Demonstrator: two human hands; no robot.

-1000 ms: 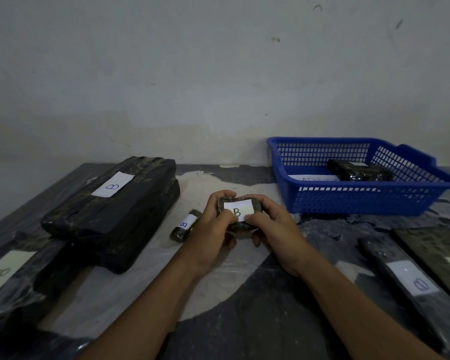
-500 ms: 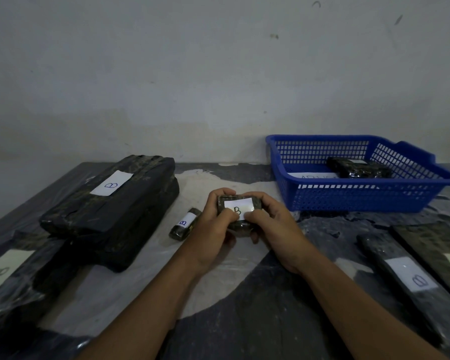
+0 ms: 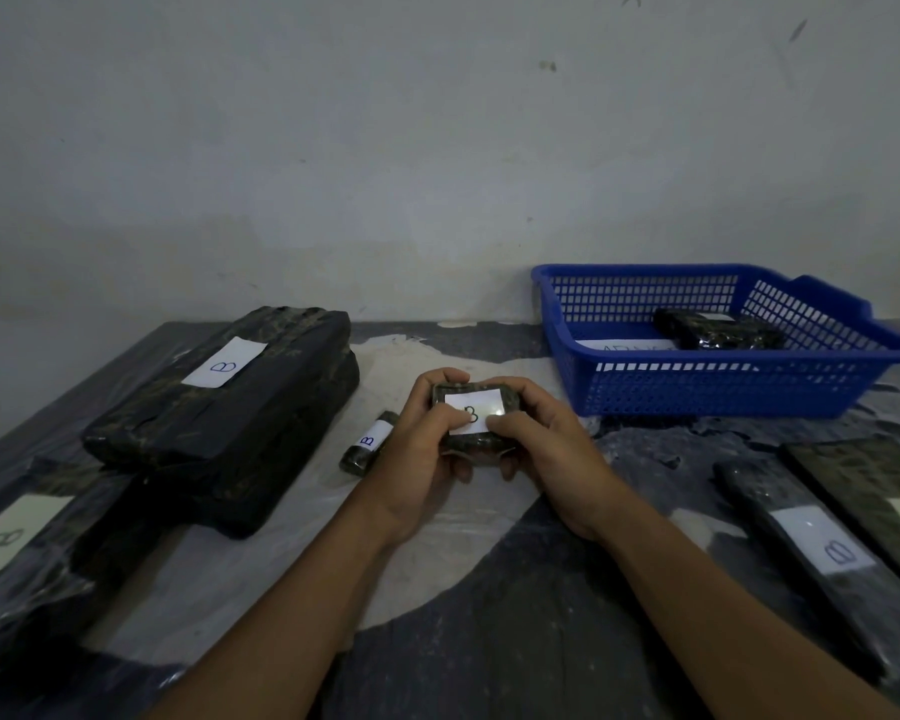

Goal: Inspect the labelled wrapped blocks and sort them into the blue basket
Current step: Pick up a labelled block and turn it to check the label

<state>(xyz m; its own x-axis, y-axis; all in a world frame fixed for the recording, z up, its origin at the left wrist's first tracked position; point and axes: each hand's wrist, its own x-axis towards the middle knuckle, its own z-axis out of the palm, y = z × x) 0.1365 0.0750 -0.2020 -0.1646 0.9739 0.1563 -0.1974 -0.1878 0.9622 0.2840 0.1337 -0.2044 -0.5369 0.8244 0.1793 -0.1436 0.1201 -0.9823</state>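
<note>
Both hands, left (image 3: 421, 449) and right (image 3: 546, 449), clamp the small block (image 3: 476, 415); probably light, stiff, slick-wrapped. Hold its short ends; basket (image 3: 697, 387) at two o'clock.

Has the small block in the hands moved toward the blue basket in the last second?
No. The small block sits in both hands at the same gap from the blue basket.

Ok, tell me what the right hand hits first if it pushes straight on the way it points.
The right hand points forward-left, so beyond the small wrapped block in its grip it would likely meet the left hand holding the other side. Depth is hard to judge here.
</note>
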